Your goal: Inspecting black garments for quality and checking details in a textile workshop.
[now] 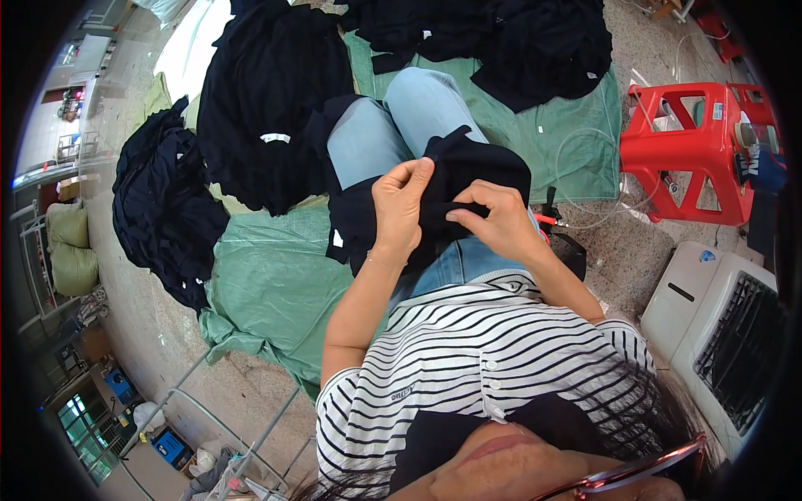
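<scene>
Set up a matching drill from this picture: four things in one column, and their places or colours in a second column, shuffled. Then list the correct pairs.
Things:
1. dark navy garment
2. red plastic stool
3. green tarp sheet
4. white slatted fan unit

Places or colours:
A. spread flat on the floor under the clothing piles
B. pinched between the left hand and the right hand over the lap
C. bottom right, beside the person's right arm
D. upper right, standing on the speckled floor

Pairs: 1-B, 2-D, 3-A, 4-C
</scene>
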Available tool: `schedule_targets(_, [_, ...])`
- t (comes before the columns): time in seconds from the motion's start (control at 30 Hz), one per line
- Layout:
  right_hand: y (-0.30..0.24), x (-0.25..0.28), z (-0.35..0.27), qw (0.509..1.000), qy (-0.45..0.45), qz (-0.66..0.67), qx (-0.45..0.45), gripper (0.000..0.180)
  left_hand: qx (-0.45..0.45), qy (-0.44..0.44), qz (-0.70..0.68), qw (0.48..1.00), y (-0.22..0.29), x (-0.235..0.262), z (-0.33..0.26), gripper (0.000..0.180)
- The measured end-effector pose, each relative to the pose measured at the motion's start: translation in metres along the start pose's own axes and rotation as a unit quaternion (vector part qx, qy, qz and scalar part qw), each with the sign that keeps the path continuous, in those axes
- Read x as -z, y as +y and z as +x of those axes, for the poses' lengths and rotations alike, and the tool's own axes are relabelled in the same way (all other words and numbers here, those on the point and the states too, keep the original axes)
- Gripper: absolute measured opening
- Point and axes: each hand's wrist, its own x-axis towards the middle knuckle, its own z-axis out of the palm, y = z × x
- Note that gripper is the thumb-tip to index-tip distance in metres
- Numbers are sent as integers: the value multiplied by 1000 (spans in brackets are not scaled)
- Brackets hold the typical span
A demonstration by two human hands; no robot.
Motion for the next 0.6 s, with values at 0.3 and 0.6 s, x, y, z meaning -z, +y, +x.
schedule_targets(0.3, [13, -7, -7, 940, 83, 296, -150, 9, -7, 19, 33, 999, 3, -3, 0, 8])
schedule_targets(0.6, [-7, -9, -2, 993, 96, 11, 60, 25, 69, -122, 73, 987, 7, 18, -3, 3])
